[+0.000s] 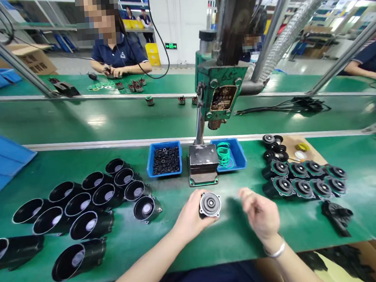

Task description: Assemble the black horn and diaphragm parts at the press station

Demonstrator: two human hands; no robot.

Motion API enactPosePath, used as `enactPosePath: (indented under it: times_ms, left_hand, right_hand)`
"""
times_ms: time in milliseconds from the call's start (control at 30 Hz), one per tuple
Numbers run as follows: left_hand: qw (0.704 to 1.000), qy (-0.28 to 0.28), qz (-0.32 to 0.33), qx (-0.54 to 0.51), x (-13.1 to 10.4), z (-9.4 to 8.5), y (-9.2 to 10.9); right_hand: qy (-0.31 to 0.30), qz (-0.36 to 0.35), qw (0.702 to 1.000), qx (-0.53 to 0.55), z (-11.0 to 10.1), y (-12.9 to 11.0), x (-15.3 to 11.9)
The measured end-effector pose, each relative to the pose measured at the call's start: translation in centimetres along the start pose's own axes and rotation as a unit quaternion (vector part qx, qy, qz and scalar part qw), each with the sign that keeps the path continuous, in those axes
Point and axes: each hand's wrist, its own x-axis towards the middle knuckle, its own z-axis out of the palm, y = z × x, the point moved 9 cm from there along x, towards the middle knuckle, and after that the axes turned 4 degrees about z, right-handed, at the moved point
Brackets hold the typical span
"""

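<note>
Gripping the black housing [211, 204] between thumb and fingers, the left hand [190, 217] holds it before the press base [203, 157], ringed end up, probably for easy reach. The right hand [261, 215] hovers alongside, fingers curled, blurred; I can't tell whether they pinch anything.

On the surface [128, 257] are thirteen open black cups [89, 225], eight green-ringed black pots [321, 188], two small blue trays [165, 175] and one press [220, 95]; the left hand [190, 214] holds one further pot [211, 204]. Three small coils [149, 101] show between two rails [111, 143]. The black rings [165, 160] and green loops [223, 154] lie too heaped to count
</note>
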Motion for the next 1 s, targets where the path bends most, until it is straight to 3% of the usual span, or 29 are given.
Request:
enactPosePath:
  times_ms: [67,133,167,233,300,333,433,567,700,767,900,1000]
  left_hand:
    - [1.0,0.012,0.003,0.02,-0.1,0.0,-0.1]
    - [0.999,0.028,0.011,0.043,-0.1,0.1,-0.1]
    - [0.998,0.034,0.016,0.051,-0.1,0.1,-0.1]
    - [0.997,0.038,0.022,0.06,-0.1,0.2,-0.1]
    - [0.997,0.035,0.024,0.062,-0.1,0.3,-0.1]
    - [0.997,0.033,0.024,0.061,-0.2,0.3,-0.1]
    - [0.998,0.027,0.02,0.057,-0.3,0.2,-0.3]
    - [0.998,0.03,0.025,0.05,-0.3,0.2,-0.4]
    - [0.997,0.028,0.066,0.022,-0.5,-0.1,0.1]
    - [0.991,0.043,0.126,0.006,-0.9,-1.0,1.1]
    - [0.967,0.079,0.241,0.005,-1.6,-3.3,3.3]
    - [0.958,0.076,0.277,0.02,-1.3,-4.1,4.0]
  right_hand:
    - [0.056,-0.001,0.998,-0.027,-3.0,-0.4,1.0]
    - [0.045,-0.016,0.985,-0.167,-3.9,-1.5,3.2]
    - [0.023,-0.031,0.96,-0.277,-3.4,-2.0,4.7]
    - [-0.062,-0.057,0.87,-0.485,-0.9,-1.8,7.7]
    - [-0.115,-0.052,0.801,-0.585,1.2,-0.5,10.3]
    - [-0.125,-0.044,0.787,-0.603,2.0,0.1,11.4]
    - [-0.146,-0.036,0.788,-0.597,3.3,1.2,13.1]
    - [-0.182,-0.052,0.801,-0.567,3.1,-0.1,11.7]
    - [-0.252,-0.104,0.88,-0.39,4.1,-4.4,7.5]
    - [-0.296,-0.107,0.897,-0.31,5.0,-5.6,5.2]
    - [-0.379,-0.089,0.868,-0.309,6.8,-4.8,2.6]
    - [-0.402,-0.071,0.862,-0.302,6.9,-3.5,2.6]
